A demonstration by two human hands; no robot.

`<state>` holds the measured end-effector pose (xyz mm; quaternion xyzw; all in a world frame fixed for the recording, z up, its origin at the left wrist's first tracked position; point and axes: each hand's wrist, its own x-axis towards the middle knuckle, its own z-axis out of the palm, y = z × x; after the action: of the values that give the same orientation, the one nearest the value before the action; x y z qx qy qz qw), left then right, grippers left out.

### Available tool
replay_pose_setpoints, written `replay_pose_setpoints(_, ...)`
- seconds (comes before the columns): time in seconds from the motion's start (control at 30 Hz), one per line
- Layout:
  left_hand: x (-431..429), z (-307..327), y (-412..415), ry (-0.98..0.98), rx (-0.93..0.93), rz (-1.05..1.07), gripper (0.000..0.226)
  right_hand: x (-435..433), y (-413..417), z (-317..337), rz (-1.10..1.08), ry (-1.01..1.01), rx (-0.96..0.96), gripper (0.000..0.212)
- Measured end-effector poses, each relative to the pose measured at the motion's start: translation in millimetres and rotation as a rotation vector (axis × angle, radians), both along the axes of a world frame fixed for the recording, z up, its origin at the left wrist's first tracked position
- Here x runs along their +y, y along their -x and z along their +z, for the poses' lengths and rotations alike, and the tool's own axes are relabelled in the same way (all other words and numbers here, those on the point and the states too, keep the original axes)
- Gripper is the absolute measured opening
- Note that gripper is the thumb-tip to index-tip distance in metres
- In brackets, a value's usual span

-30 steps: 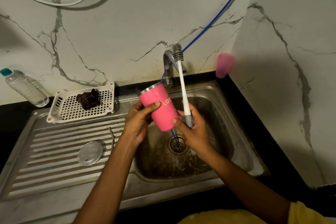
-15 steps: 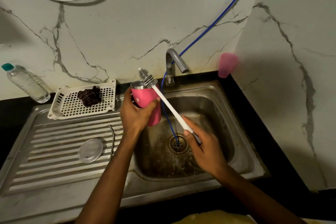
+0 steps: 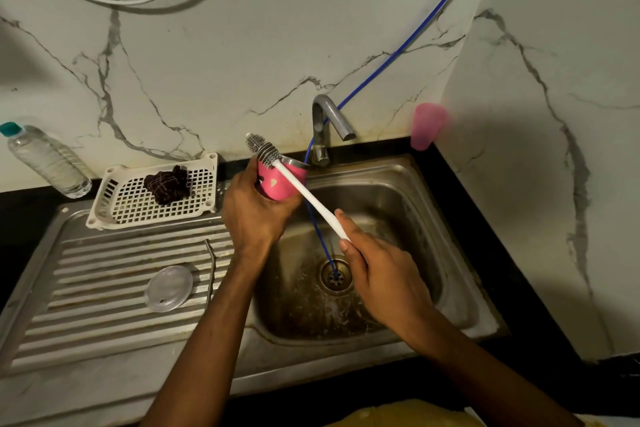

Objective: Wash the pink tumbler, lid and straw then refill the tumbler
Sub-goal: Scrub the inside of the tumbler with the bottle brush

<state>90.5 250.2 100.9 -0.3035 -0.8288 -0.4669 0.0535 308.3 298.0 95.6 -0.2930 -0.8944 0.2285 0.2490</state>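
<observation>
My left hand (image 3: 254, 213) grips the pink tumbler (image 3: 281, 182) over the left edge of the sink basin (image 3: 408, 211), its steel rim tilted toward the tap. My right hand (image 3: 379, 274) holds the white handle of a bottle brush (image 3: 304, 192). The brush's grey bristle head lies across the tumbler's rim, outside the cup. The clear round lid (image 3: 168, 288) lies flat on the ribbed drainboard (image 3: 86, 308). Beside it lies the bent metal straw (image 3: 210, 263).
A steel tap (image 3: 327, 121) stands behind the basin, with a blue hose (image 3: 398, 52) running down into the drain. A white basket (image 3: 145, 198) holds a dark scrubber. A water bottle (image 3: 45, 159) leans at far left, and a pink cup (image 3: 427, 130) sits in the back corner.
The brush swung from upright to slanting left, its head now across the tumbler's rim. My left hand shifted the tumbler left and back, turning its mouth toward the tap.
</observation>
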Motion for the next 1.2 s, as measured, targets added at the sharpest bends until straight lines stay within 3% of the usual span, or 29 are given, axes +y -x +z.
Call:
replay_pose_setpoints(0.23,-8,4,17,0.027,0.002,0.068,0.097,0,-18,2,-0.001,0.080,0.019,0.051)
replay_pose_setpoints(0.37,-8,0,15,0.124,0.110,0.023,0.103,6,-14,7,0.006,0.056,0.011,0.051)
replay_pose_setpoints(0.57,-1,-2,-1,0.135,0.163,-0.048,0.100,7,6,26,-0.020,0.009,-0.025,0.050)
replay_pose_setpoints(1.2,-12,-1,9,0.205,0.284,-0.022,0.082,0,-40,20,0.009,0.014,-0.121,0.058)
